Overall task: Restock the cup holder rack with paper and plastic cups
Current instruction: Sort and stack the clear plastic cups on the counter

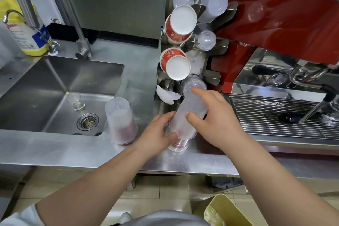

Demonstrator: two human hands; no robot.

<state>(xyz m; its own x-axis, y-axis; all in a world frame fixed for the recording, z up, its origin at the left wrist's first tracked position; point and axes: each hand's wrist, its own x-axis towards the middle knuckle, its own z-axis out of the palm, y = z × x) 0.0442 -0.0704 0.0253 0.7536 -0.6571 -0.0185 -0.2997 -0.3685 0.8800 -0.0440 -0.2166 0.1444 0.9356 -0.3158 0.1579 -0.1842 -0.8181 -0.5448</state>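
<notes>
Both hands grip a tilted stack of frosted plastic cups point(187, 115) just in front of the cup rack point(214, 77): the left hand point(157, 134) wraps its lower end, the right hand point(211, 115) closes over its upper part. Left of the rack, a second plastic stack point(120, 121) stands on the steel surface point(55, 148) beside the sink point(55, 86), which holds a small glass point(76, 102). The rack's slots hold red paper cups point(175, 63) and clear cups point(206, 39). An espresso machine point(275, 86) crowds the rack's right side.
</notes>
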